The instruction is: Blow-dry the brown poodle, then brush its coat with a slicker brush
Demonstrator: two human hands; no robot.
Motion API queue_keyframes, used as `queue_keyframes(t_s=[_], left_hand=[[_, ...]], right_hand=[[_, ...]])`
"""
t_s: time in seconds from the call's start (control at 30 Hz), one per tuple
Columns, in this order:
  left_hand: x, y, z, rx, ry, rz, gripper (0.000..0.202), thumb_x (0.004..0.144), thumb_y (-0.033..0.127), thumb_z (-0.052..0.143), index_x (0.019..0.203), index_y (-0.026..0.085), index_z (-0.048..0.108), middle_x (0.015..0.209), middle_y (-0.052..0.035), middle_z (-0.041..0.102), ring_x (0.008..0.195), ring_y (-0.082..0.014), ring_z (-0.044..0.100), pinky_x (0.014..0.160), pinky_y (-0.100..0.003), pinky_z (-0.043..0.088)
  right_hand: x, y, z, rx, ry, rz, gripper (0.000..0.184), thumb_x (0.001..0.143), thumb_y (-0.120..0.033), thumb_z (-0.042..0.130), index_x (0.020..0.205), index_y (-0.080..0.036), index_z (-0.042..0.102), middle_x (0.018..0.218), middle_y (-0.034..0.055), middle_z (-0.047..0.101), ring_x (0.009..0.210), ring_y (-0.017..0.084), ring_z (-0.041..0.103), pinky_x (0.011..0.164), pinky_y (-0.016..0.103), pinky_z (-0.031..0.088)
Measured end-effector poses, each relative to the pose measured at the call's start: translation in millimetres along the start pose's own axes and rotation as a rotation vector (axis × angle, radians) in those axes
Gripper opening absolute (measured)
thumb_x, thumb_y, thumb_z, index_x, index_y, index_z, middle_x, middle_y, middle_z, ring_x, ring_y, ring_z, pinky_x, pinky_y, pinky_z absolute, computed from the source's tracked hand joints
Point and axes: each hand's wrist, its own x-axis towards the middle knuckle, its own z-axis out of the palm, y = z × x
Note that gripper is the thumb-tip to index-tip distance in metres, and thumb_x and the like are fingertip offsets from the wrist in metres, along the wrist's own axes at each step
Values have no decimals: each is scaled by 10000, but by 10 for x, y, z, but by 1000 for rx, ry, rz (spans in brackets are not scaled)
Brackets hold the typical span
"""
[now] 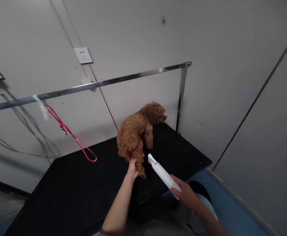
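Note:
A curly brown dog (131,131), poodle-like, stands on the black table (84,183) with its head toward the wall and to the right. My left hand (133,168) is closed round one of its hind legs, whose furry paw sticks out toward me. In my right hand (184,193) is a white pet clipper (164,175), gripped by its rear end. Its head points up and left, a short gap to the right of the held leg. Part of my right hand's fingers is hidden behind the handle.
A metal bar (118,80) runs above the table's far side, held by an upright post (181,98) at the right. From it hangs a pink loop leash (72,134). A wall socket (83,55) and cables are behind.

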Motion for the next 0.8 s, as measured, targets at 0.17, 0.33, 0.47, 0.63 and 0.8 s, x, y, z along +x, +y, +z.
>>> queue_keyframes(t_s=[0.17,0.33,0.47,0.63,0.8], left_hand=[[-139,164,-39,-243,-93,-83,153,799,243,565,878,130,628,724,-38,654,360,-21,299,317,-143,243],[-189,294,-68,-318,-195,-135,148,874,254,512,779,159,573,602,8,525,361,-21,267,318,-134,238],[-228,338,-136,-367,-281,-180,114,882,203,480,788,165,534,602,25,471,358,-11,267,320,-121,248],[-331,346,-331,-284,-268,-192,49,845,205,547,854,184,505,629,39,469,351,-13,271,315,-128,217],[-353,303,-519,-206,-285,-312,140,816,223,578,742,175,469,501,77,331,315,-13,240,324,-122,170]], right_hand=[[102,32,-3,114,-48,-52,649,691,-322,628,1309,-140,548,1375,116,530,1255,319,498,1098,466,321],[191,51,78,235,-120,-118,651,688,-363,659,1292,-141,563,1366,111,541,1250,325,501,1097,474,317],[318,10,146,331,-87,-128,637,716,-367,630,1301,-131,550,1358,109,551,1238,314,511,1091,467,324],[478,-29,166,387,-125,-146,645,695,-383,647,1289,-146,564,1329,98,580,1216,323,525,1070,472,347],[577,-51,114,371,-223,-162,614,670,-300,661,1259,-138,593,1317,104,588,1195,319,545,1068,460,348]])
